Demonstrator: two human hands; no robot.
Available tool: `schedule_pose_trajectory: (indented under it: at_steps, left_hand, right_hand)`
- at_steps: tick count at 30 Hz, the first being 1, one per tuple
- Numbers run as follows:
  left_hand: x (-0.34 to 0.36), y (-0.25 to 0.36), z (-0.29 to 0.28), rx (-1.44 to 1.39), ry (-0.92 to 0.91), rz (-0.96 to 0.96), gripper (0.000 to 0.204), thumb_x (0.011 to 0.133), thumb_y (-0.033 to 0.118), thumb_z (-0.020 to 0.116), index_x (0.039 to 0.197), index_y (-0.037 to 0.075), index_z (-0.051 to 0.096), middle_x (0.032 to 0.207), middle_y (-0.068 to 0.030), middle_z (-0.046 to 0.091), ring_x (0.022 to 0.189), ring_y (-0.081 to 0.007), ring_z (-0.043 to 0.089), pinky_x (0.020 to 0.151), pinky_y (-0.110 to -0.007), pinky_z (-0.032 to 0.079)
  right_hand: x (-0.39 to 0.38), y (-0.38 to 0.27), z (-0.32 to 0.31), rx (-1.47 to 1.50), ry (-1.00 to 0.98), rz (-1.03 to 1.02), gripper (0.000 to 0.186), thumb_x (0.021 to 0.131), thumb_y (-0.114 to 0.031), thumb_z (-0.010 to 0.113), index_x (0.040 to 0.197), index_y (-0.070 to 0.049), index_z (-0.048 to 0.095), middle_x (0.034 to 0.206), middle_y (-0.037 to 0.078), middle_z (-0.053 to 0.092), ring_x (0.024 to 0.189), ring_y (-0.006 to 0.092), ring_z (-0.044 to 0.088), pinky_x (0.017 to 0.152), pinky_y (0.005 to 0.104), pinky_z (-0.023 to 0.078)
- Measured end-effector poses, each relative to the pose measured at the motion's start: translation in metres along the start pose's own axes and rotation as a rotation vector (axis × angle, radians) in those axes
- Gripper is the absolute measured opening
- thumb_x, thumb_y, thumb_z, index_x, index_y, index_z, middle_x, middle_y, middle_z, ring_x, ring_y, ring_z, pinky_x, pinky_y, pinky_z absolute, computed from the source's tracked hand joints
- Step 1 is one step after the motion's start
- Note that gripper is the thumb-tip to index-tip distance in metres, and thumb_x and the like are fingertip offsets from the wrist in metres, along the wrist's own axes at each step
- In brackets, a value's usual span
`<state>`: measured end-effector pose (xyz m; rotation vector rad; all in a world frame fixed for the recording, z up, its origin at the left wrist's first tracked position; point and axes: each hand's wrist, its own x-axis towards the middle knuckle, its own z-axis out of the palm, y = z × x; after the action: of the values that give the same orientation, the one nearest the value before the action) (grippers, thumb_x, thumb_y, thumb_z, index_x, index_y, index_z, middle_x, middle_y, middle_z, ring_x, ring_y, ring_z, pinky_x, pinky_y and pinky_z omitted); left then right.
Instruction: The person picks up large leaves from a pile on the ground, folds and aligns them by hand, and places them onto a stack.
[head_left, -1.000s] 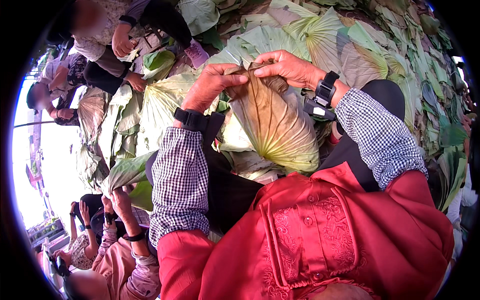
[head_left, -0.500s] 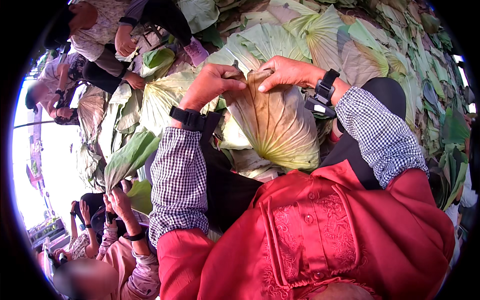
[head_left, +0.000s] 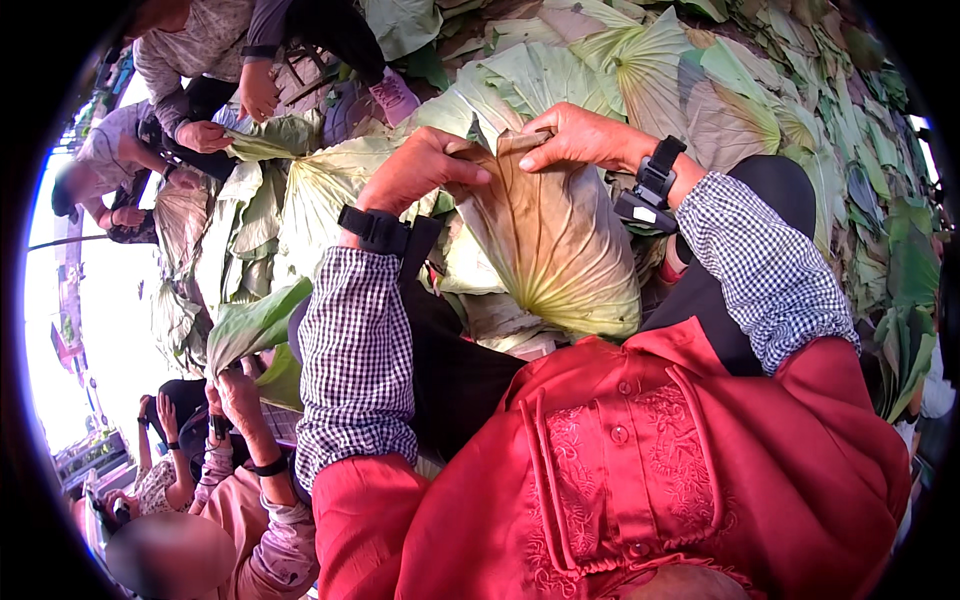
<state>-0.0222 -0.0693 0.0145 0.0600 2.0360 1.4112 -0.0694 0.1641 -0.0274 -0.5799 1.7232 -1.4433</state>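
Has drawn the left hand [head_left: 408, 178] slightly away from the right hand [head_left: 592, 138] since the first frame, leaving the bunched upper edge of the leaf [head_left: 570, 245] flatter; has hardly moved the right hand. Holds the leaf up between both hands, just above the red shirt [head_left: 620, 450] in the view, with most of the blade below the fingers [head_left: 466, 172]. Pinches the left part of the upper edge between left thumb and bent fingers, thumb on the near face. Pinches the same edge farther right between right thumb and forefinger, beside a small raised fold. Keeps the two thumbs near each other, apart, with a short stretch of brown edge between. Shows brown near the grip, fading to yellow-green at the low end, with veins fanning up from there toward the fingers. Cannot tell of any contact between low end and shirt.

Wears a black strap [head_left: 374, 230] on the left wrist, another on the right, and checked sleeves [head_left: 355, 350] on both arms. Shows many more leaves spread beyond the hands, over the pile [head_left: 650, 75]. To the left, shows a co-worker's hand [head_left: 240, 398] at a green leaf [head_left: 252, 328].
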Motion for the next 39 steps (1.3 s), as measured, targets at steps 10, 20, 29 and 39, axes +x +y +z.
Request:
schedule_pose_trajectory:
  at_steps: [10,20,29,39]
  left_hand:
    - [0.000,-0.006,0.002,-0.005,0.095,0.090,0.025,0.074,0.009,0.072,0.097,-0.002,0.070,0.075,-0.0030,0.067,0.063,-0.0092,0.058,0.060,-0.023,0.046]
    - [0.001,-0.013,-0.001,0.041,0.124,0.110,0.021,0.075,0.011,0.070,0.092,-0.001,0.070,0.075,-0.0015,0.066,0.064,-0.0086,0.055,0.062,-0.023,0.044]
    - [0.004,-0.007,0.015,0.381,-0.010,0.121,0.041,0.067,0.014,0.077,0.103,-0.002,0.064,0.088,-0.0063,0.068,0.081,-0.0128,0.060,0.071,-0.027,0.047]
    - [0.012,-0.026,0.016,0.483,0.023,0.277,0.025,0.069,0.014,0.074,0.087,0.000,0.065,0.074,-0.0081,0.060,0.072,-0.0177,0.056,0.068,-0.031,0.045]
  right_hand:
    - [-0.002,0.000,-0.001,0.034,0.036,-0.018,0.030,0.077,-0.015,0.075,0.102,-0.001,0.068,0.085,-0.003,0.064,0.077,0.0048,0.054,0.073,0.0211,0.044]
    - [-0.010,-0.007,-0.001,0.095,-0.060,0.014,0.046,0.074,-0.018,0.076,0.112,0.002,0.062,0.093,0.002,0.066,0.082,0.0085,0.059,0.077,0.0237,0.047]
    - [-0.003,0.005,0.002,-0.216,-0.166,0.086,0.026,0.069,-0.016,0.076,0.088,-0.001,0.065,0.076,-0.001,0.063,0.071,0.0081,0.054,0.066,0.0260,0.045]
    - [-0.009,-0.002,0.003,-0.111,-0.164,0.075,0.029,0.071,-0.018,0.076,0.092,-0.001,0.066,0.077,0.000,0.064,0.070,0.0090,0.056,0.064,0.0257,0.046]
